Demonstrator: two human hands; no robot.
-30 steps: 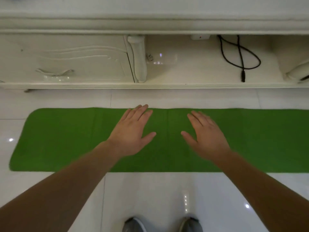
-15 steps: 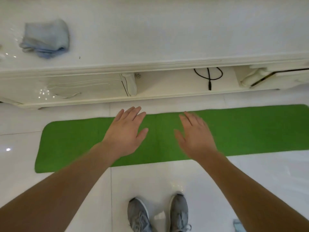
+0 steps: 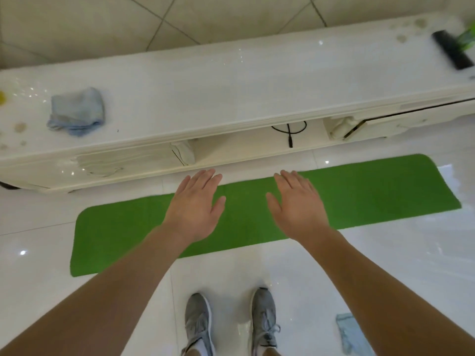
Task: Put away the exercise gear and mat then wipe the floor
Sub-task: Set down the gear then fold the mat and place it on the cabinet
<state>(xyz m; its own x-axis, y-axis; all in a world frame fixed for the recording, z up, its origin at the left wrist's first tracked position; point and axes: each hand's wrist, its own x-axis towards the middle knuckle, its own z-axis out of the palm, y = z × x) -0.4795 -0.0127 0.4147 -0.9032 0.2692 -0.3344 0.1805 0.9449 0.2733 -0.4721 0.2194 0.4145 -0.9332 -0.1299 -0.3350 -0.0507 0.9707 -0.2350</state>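
Note:
A long green mat (image 3: 372, 191) lies flat on the white tiled floor in front of a low white cabinet. My left hand (image 3: 195, 206) and my right hand (image 3: 298, 204) hover side by side above the mat's middle, palms down, fingers straight and spread, holding nothing. A crumpled light blue cloth (image 3: 75, 113) lies on the cabinet top at the left. Another pale blue cloth (image 3: 350, 332) lies on the floor at the lower right, partly hidden by my right forearm.
The low white cabinet (image 3: 231, 88) runs across the view behind the mat, with a black cable (image 3: 289, 129) in its open shelf. A black object (image 3: 451, 50) rests on its right end. My grey shoes (image 3: 200, 325) stand on the tiles before the mat.
The view has risen and pulled back, so the cabinet top, both cloths and my shoes have come into sight. Both hands stay open above the mat, now higher over it.

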